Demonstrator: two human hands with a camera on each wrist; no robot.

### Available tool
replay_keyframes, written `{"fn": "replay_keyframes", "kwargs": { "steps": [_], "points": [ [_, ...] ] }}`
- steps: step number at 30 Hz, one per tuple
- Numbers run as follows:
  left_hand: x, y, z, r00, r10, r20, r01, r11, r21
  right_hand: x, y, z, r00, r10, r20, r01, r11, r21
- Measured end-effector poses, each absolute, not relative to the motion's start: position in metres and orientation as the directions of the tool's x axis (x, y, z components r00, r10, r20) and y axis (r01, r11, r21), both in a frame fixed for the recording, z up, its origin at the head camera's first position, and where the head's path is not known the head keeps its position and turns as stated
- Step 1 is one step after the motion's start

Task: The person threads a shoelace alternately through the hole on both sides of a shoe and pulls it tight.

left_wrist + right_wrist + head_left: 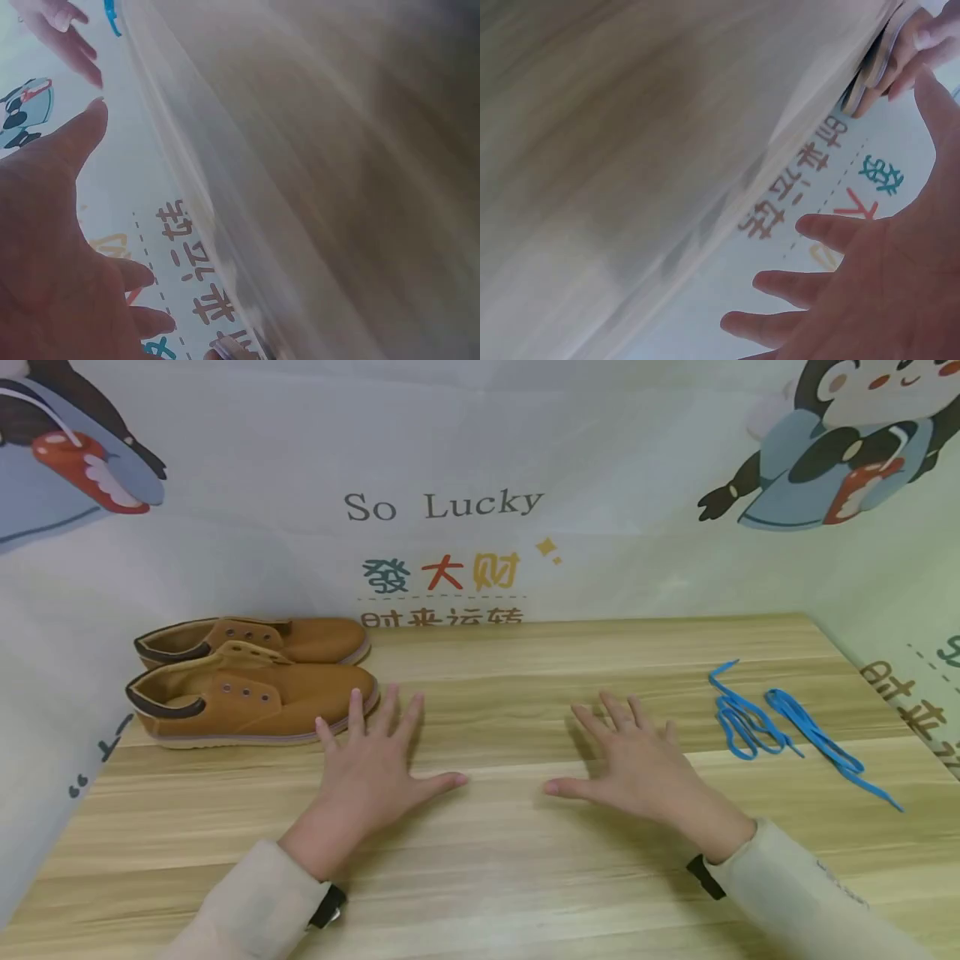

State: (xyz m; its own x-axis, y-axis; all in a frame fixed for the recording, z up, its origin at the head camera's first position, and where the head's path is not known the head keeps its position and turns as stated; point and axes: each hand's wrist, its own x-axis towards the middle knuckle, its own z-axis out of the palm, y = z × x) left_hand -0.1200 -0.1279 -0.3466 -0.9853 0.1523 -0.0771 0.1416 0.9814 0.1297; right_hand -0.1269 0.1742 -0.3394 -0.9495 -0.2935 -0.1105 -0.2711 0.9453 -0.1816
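My left hand (369,777) is spread over the table, fingers straight and holding nothing. Its fingertips overlap the toe of the nearer brown shoe (255,702) in the head view; whether they touch it I cannot tell. Behind that shoe stands a second brown shoe (315,639), and both have bare eyelets and toes pointing right. My right hand (637,764) also has its fingers spread and holds nothing. To its right lie a loosely looped blue shoelace (750,722) and a folded blue shoelace (817,731). In the right wrist view, the palm of my right hand (885,277) faces the camera.
The wood-grain table (495,877) extends beneath both hands. A white printed cloth (637,460) with lettering and cartoon figures hangs behind it and along both sides. Black bands (327,906) show at both cuffs.
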Motion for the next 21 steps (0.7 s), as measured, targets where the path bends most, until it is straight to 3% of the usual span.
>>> {"fn": "replay_keyframes", "kwargs": {
  "steps": [10, 15, 21],
  "points": [
    [-0.124, -0.155, -0.338, -0.972, 0.227, -0.069, 0.208, 0.956, 0.208, -0.124, 0.218, -0.329, -0.966, -0.245, -0.086, -0.221, 0.95, -0.22],
    [-0.129, -0.174, -0.332, -0.959, 0.282, -0.037, 0.273, 0.948, 0.162, -0.12, 0.239, -0.332, -0.968, -0.249, -0.025, -0.236, 0.943, -0.233],
    [-0.135, -0.192, -0.326, -0.962, 0.271, -0.033, 0.266, 0.957, 0.118, -0.119, 0.266, -0.332, -0.966, -0.251, 0.06, -0.258, 0.935, -0.242]
  ]
}}
